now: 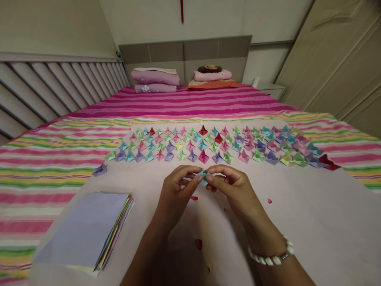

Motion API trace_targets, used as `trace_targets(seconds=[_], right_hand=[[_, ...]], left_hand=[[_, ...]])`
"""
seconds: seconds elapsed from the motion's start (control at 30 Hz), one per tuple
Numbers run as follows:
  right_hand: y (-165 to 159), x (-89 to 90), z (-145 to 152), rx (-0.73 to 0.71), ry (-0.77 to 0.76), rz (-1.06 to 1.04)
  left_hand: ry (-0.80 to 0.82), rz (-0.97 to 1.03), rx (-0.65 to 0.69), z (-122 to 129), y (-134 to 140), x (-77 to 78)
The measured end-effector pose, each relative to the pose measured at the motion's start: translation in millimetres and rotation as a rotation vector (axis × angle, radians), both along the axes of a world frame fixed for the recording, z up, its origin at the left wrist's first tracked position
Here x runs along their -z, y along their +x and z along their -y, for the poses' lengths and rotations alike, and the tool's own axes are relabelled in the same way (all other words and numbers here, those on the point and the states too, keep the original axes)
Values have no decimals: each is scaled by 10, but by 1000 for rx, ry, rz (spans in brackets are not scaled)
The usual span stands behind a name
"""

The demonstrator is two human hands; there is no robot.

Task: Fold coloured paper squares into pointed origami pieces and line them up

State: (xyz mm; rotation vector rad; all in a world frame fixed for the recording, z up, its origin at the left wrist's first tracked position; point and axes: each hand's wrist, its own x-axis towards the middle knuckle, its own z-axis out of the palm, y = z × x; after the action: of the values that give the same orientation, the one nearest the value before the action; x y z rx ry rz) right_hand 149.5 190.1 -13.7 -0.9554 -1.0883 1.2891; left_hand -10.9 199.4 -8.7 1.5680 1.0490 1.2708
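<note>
Two hands are pinching one blue boat [204,177]: left hand [177,186] at one end, right hand [231,182] at the other, each grip standing narrow, thumb against finger. Boat is sitting between the grips; boat rows [203,156] are lying just beyond, paper stack [86,230] nearer the camera, left of the left grip. Probably weighing next to nothing, holding creases, crushing or tearing under force, hardly slipping. I'd be taking the end corners lightly, sparing the peak.

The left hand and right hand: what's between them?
In the head view, a small light-blue folded paper, held by the left hand and the right hand.
</note>
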Motion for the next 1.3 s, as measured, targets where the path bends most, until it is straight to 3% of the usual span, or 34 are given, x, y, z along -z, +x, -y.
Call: trace_targets(seconds=[0.27,0.57,0.87,1.1,1.3], right_hand=[[-24,-22,-4,9,31,16],[-17,107,-79,16,-43,-67],[-43,208,-148,11,-129,-65],[-51,189,-137,34,-129,26],[-48,316,-197,79,-89,237]], left_hand=[[89,10,-10,-2,27,22],[-184,150,-86,-40,50,38],[-195,65,-99,-63,72,155],[-215,53,-98,-85,76,203],[-275,-34,-97,-122,76,286]])
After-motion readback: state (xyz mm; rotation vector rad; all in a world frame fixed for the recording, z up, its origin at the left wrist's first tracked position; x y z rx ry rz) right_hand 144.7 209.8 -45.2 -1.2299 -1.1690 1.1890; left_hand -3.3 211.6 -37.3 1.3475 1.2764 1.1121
